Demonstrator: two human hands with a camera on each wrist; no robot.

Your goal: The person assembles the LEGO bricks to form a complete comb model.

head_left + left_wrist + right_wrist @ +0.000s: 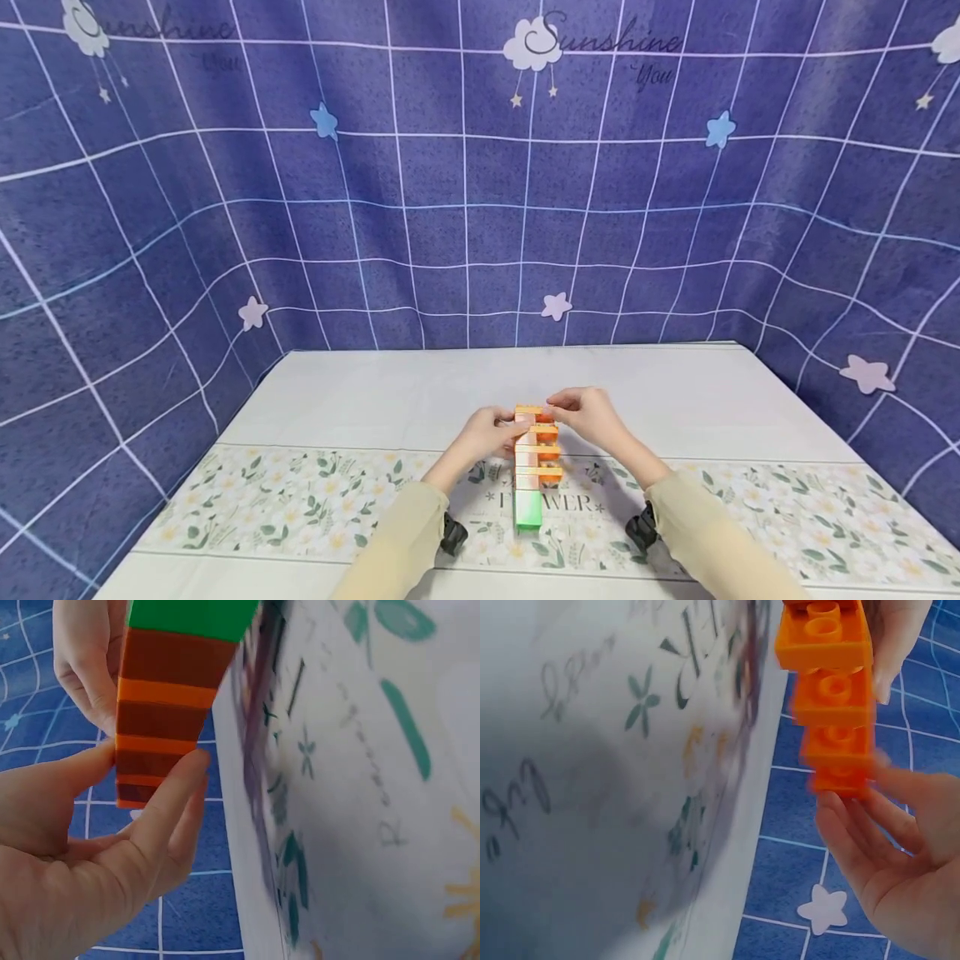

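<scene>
A toy building-block stack (527,477) runs away from the person, with a green block (528,510) at its near end. Beyond the green, brownish-red bands alternate with orange ones in the left wrist view. Orange blocks (836,690) jut out along its right side, their hollow undersides showing in the right wrist view. My left hand (483,435) grips the stack from the left, thumb and fingers on opposite faces toward the far end. At that far end, my right hand (592,414) pinches the last orange block (841,782) between thumb and fingers.
Under the hands lies a white table cover (375,392) with a floral band (300,500) and printed lettering. A blue gridded curtain (420,208) with stars and clouds stands behind and at both sides. Each wrist wears a black device (453,534).
</scene>
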